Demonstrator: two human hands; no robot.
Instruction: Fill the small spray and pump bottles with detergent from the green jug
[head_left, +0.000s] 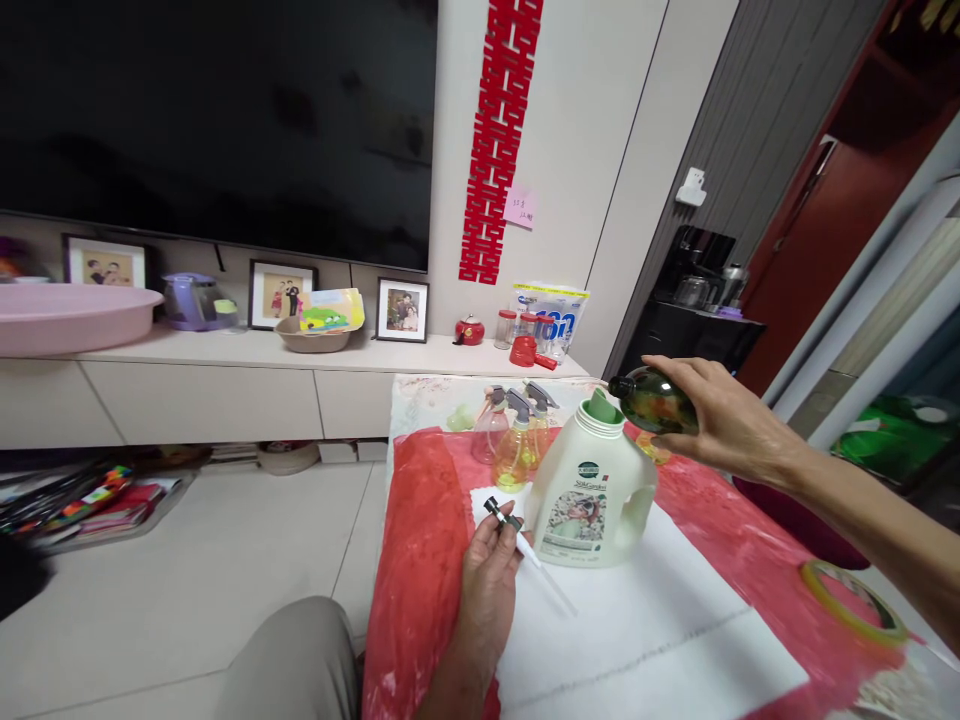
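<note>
My right hand (720,415) is closed around a small dark green bottle (651,398), tipped on its side with its mouth over a green funnel (604,406). The funnel sits in the neck of a cream jug (592,485) with a handle and a printed label. My left hand (487,580) pinches a black pump top with a long white tube (525,545), just left of the jug. The jug stands on a white sheet (660,620) over a red table cover (420,560).
Three spray bottles (517,430) stand behind the jug. A tape roll (851,595) lies at the right of the table. A long cabinet (225,370) under a dark TV holds photo frames, a pink basin (67,310), jars and a bag. My knee (300,650) shows below.
</note>
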